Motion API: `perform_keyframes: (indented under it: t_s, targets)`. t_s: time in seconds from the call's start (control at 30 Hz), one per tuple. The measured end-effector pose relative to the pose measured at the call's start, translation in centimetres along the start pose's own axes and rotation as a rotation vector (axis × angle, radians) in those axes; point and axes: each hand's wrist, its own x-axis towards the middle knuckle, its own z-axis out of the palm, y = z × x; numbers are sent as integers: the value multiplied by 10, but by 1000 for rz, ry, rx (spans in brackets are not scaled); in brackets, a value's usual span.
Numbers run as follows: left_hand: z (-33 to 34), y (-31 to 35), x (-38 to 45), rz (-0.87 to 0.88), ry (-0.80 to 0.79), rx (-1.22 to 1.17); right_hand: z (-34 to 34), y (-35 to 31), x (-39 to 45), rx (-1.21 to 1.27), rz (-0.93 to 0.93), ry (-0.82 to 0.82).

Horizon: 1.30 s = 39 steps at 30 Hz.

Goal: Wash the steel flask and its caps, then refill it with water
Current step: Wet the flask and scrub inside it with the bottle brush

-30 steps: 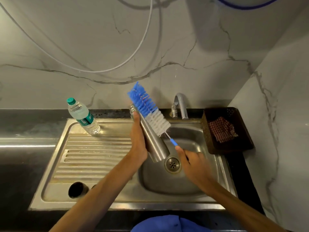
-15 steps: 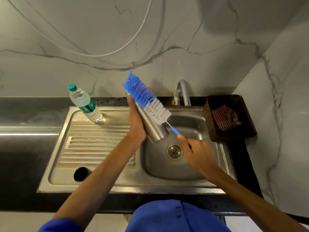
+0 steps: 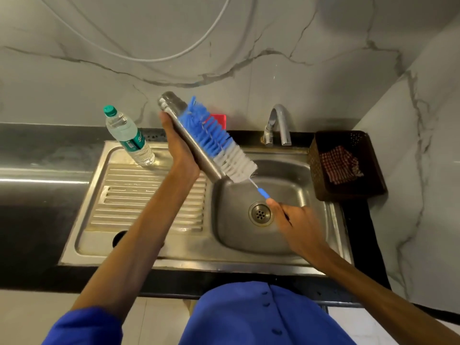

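Observation:
My left hand (image 3: pixel 180 150) grips the steel flask (image 3: pixel 191 143), which is tilted above the sink's left side with its neck end pointing up and away. My right hand (image 3: pixel 296 220) holds the blue handle of a bottle brush (image 3: pixel 216 143). The brush's blue and white bristles lie against the flask's outer wall. A dark round cap (image 3: pixel 119 239) lies on the drainboard near its front edge, partly hidden by my left forearm.
The steel sink (image 3: pixel 293 245) has a drain (image 3: pixel 260 214) in the basin and a tap (image 3: pixel 278 125) behind it. A plastic water bottle (image 3: pixel 128 136) stands on the drainboard's far corner. A brown basket (image 3: pixel 323 192) with a checked cloth (image 3: pixel 339 166) sits at right. A red object (image 3: pixel 219 119) shows behind the brush.
The flask has been lifted higher and away from me, and the brush has slid along its side. My view has pulled back from the sink.

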Motion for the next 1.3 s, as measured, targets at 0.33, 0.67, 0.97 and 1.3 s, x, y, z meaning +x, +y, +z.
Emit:
perform_keyframes:
  t_s: [0.33, 0.67, 0.97, 1.3]
  targets:
    - [13, 3, -18, -17, -306, 39, -22, -19, 32, -60, 12, 50]
    - [17, -31, -37, -72, -185, 155, -17, -19, 47, -59, 129, 53]
    - [16, -36, -30, 1, -234, -32, 8, -30, 19, 99, 67, 70]
    - [-21, 8, 11, 74, 9, -126, 10, 7, -4, 35, 14, -32]
